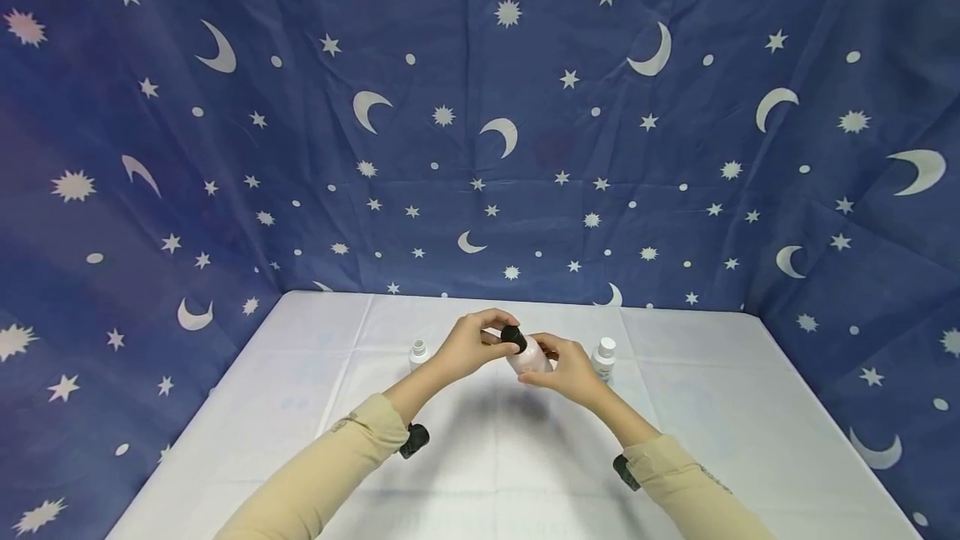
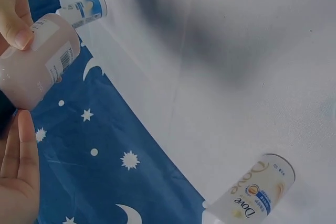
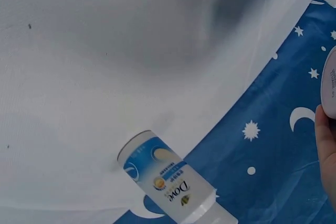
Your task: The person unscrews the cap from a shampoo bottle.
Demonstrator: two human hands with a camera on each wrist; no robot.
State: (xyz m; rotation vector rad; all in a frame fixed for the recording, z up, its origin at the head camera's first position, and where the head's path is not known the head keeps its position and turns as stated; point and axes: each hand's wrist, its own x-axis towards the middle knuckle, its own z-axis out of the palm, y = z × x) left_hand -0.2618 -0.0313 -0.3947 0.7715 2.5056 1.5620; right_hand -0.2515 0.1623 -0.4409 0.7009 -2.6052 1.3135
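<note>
Both hands meet on a pale pink bottle (image 1: 529, 357), held tilted above the table. With thumb and fingers, my left hand (image 1: 467, 347) grips its black cap (image 1: 513, 337). The right hand (image 1: 572, 372) holds the bottle's body, thumb on the near side. In the left wrist view the bottle's barcode label (image 2: 62, 64) faces the camera. Only the base of the pink bottle (image 3: 330, 85) and some fingers (image 3: 325, 145) appear at the right edge of the right wrist view.
A white Dove bottle (image 1: 418, 354) stands left of the hands, its bare neck showing. Another Dove bottle (image 1: 603, 359), blue-labelled and white-capped, stands behind the right hand. White cloth covers the table (image 1: 300, 407); a blue star-patterned curtain (image 1: 480, 148) rises behind it.
</note>
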